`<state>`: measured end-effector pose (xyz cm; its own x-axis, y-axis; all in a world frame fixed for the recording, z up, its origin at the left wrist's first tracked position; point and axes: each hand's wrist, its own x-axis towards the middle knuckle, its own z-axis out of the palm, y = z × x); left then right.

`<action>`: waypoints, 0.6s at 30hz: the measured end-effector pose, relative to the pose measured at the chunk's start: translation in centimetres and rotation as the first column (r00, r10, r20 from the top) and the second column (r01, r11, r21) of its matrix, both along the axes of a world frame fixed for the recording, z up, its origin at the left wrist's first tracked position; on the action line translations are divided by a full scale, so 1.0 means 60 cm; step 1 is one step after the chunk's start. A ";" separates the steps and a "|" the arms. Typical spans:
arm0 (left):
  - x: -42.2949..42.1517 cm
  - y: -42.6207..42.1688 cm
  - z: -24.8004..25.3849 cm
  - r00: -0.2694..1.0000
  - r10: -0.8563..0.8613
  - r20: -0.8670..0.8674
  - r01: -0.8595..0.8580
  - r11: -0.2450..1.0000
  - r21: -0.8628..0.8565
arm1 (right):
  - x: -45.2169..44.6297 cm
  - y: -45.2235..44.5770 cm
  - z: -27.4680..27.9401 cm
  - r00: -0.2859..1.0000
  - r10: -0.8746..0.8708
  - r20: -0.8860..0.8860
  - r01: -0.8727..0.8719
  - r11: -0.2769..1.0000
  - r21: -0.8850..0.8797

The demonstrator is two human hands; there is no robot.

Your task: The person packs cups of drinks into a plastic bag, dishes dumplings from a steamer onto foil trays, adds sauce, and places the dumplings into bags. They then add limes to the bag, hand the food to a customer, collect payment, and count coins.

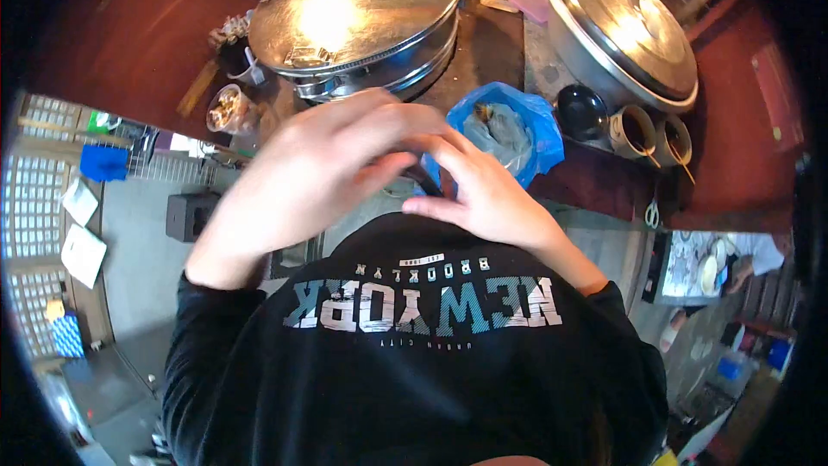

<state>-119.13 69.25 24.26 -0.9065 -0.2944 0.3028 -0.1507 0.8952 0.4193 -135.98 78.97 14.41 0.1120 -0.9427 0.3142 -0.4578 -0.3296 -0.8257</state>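
Observation:
My left hand [345, 147], slightly blurred, reaches across in front of my chest with its fingers curled over the fingertips of my right hand [470, 185]. Between the right thumb and fingers shows a slim dark object [423, 179], mostly covered, whose kind I cannot make out. Whether the left fingers also grip it is hidden. Just beyond the right hand lies an open blue plastic bag [545, 142] with a clear crumpled bag [504, 138] inside. Past the left hand stands a large round metal pot with a split shiny lid [345, 17].
At the back right is a big lidded metal pot [621, 30]. A black bowl [582, 112] and two cups with sticks [634, 131] stand before it. A clear tub of food [231, 110] sits at left. Scissors [652, 213] hang at the counter's front.

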 end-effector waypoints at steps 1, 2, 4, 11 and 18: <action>-0.020 0.009 -0.013 0.999 -0.004 -0.051 0.006 0.999 0.051 | -0.016 -0.003 -0.021 0.995 0.008 -0.096 -0.009 1.000 -0.012; -0.040 0.015 -0.029 0.995 -0.003 -0.104 0.013 0.995 0.101 | -0.033 -0.005 -0.021 0.996 0.054 -0.071 -0.049 0.996 0.072; -0.068 0.024 -0.065 0.949 0.105 -0.298 0.019 0.923 0.384 | -0.075 -0.012 -0.034 0.993 0.035 -0.116 -0.031 0.999 0.036; -0.080 0.036 -0.328 0.831 0.458 0.316 -0.553 0.744 0.375 | -0.185 -0.071 -0.111 0.994 0.020 -0.103 -0.018 0.999 0.028; -0.109 -0.027 -0.289 0.756 0.652 0.049 -0.612 0.679 0.406 | -0.157 -0.117 -0.085 0.978 -0.022 -0.207 0.087 0.947 0.310</action>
